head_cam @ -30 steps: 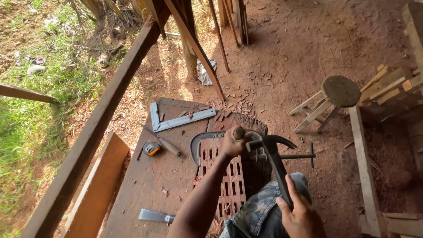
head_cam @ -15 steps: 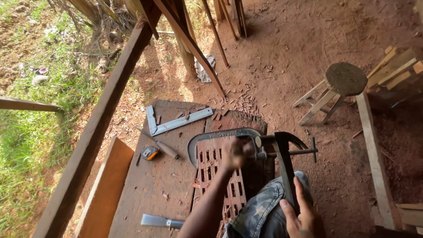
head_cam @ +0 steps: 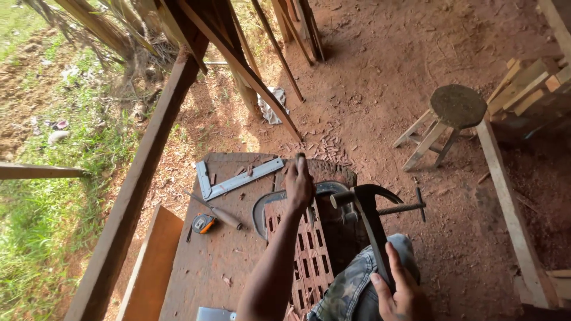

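Left grip point(head_cam: 299, 185) fisted on chisel point(head_cam: 300, 159), right grip point(head_cam: 397, 290) steadying clamp point(head_cam: 372, 223)

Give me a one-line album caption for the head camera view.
Left hand on clamped carved panel, right hand steadying the clamp.

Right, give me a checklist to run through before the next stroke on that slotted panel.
1. Left hand on the tool handle at the panel's far end: ok, gripping.
2. Right hand steadying the dark clamp: ok, fingers on its bar.
3. Clamp tight on the slotted panel: cannot tell, contact hidden.
4. Panel lying flat on the workbench: ok.
5. Tape measure and metal square away from the panel: ok, both off to the side.
6. Tool's cutting end: cannot tell, hidden by the hand.
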